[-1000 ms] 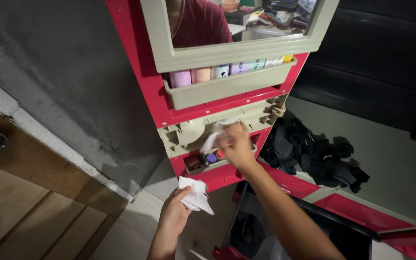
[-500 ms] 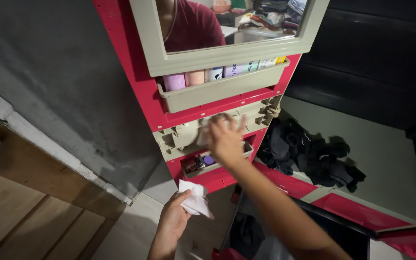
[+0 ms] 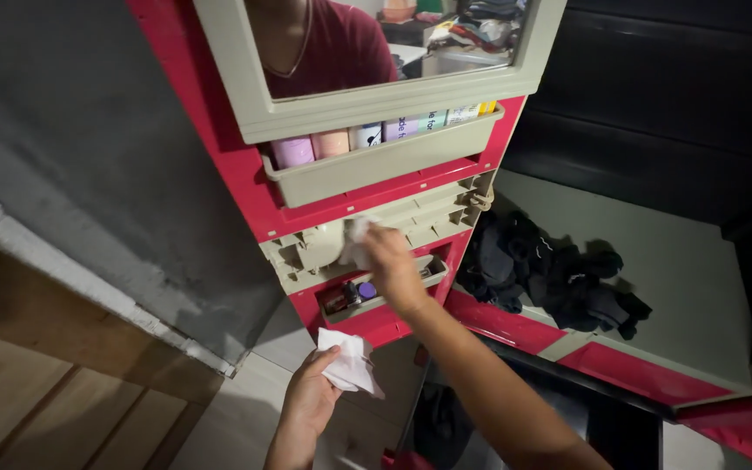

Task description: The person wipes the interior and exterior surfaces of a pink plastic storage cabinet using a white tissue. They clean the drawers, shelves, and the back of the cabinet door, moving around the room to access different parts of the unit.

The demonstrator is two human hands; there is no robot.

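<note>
Tissues (image 3: pixel 349 364) crumpled in both hands (image 3: pixel 393 265).

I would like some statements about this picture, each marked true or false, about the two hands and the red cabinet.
1. The right hand presses a white tissue against the beige shelf. True.
2. The left hand is empty. False: it holds a crumpled white tissue.
3. Bottles stand in the beige tray below the mirror. True.
4. The dark clothes lie left of the cabinet. False: they lie to its right.
</note>
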